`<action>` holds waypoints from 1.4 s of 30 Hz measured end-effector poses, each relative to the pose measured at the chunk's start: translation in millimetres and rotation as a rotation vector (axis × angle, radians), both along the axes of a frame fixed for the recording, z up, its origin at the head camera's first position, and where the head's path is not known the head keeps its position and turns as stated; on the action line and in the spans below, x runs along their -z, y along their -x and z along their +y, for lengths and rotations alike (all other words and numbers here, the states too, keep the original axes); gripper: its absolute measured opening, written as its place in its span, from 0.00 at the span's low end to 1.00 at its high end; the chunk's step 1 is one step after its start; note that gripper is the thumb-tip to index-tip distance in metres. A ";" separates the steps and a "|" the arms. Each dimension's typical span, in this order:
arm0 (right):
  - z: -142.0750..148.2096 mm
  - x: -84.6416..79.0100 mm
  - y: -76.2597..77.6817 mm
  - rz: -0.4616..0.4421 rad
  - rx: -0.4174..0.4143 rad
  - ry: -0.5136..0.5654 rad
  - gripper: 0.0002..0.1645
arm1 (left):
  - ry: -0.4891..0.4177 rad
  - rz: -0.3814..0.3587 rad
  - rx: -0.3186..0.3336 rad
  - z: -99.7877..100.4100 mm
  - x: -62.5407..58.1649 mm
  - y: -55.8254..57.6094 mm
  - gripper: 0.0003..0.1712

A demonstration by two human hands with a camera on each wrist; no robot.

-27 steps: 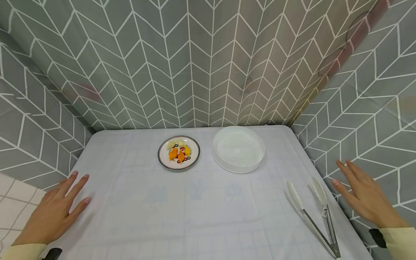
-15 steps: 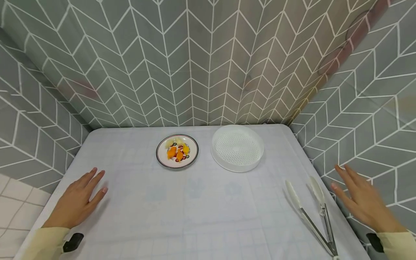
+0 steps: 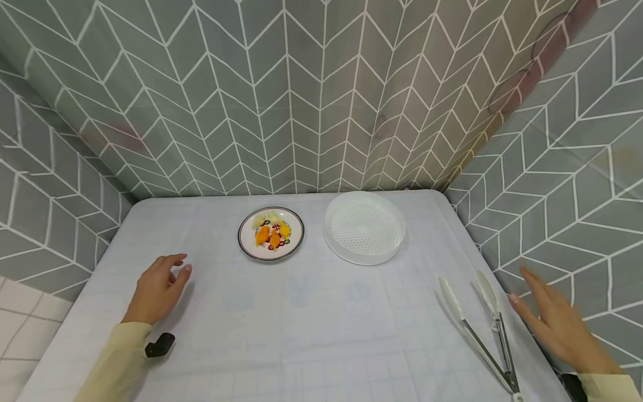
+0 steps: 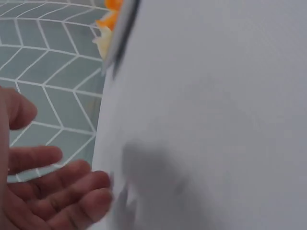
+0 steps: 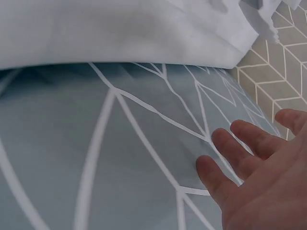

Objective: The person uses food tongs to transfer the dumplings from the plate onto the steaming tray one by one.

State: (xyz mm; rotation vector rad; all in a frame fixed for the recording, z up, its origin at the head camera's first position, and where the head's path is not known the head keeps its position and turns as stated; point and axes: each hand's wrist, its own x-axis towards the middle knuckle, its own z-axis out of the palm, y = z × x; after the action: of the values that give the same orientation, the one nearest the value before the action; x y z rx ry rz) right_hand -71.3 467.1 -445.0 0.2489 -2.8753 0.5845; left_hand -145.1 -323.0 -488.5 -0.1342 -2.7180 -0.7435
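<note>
My left hand (image 3: 156, 290) hovers over the left part of the white-covered table (image 3: 321, 312), fingers loosely bent and holding nothing. Ahead of it and to its right lies a small dark-rimmed plate (image 3: 244, 239) bearing orange, yellow and pale food pieces (image 3: 274, 239). In the left wrist view, orange and pale pieces (image 4: 109, 21) show at the plate's edge. My right hand (image 3: 557, 321) is held beyond the table's right edge with its fingers extended, nothing in it. Nearest to it are the tongs (image 3: 504, 346), lying spread with pale tips pointing away from me.
A round white tray with a perforated base (image 3: 364, 254) stands at the back, right of the plate. Grey curtains with a white chevron pattern (image 3: 301, 100) enclose the table at the back and sides. Pale floor tiles (image 3: 25, 318) show at the lower left.
My left hand has moved right and inward over the table, its fingers going from spread to bent. The right hand has dropped slightly lower in view. Plate, tray and tongs stay put.
</note>
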 end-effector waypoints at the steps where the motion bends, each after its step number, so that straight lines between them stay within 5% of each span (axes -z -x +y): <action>1: -0.7 1.8 -1.3 -0.014 0.005 0.010 0.44 | -0.039 -0.014 -0.020 2.6 0.0 4.2 0.22; 9: -7.4 14.4 -9.1 -0.026 0.025 0.042 0.44 | -0.559 -0.329 -0.123 31.0 0.4 38.2 0.29; 14: -8.7 18.6 -14.3 -0.039 0.040 0.048 0.43 | -0.749 -0.476 -0.137 44.9 -2.1 56.2 0.30; 24: -17.9 20.3 -18.4 -0.106 0.115 -0.036 0.53 | -0.776 -0.624 -0.107 75.3 -3.9 77.3 0.30; 31: -31.5 23.0 -21.9 -0.300 0.165 -0.033 0.65 | -0.849 -0.671 -0.087 88.3 -0.3 84.8 0.29; 42: -47.1 39.1 -32.9 -0.189 0.181 -0.084 0.77 | -0.983 -0.658 -0.103 97.3 13.3 95.3 0.30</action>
State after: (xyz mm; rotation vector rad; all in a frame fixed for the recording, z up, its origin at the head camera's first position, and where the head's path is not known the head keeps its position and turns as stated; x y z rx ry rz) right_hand -38.4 420.1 -484.1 -0.0585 -3.0639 0.4781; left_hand -240.4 -225.7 -501.8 0.5543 -2.4663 -2.2719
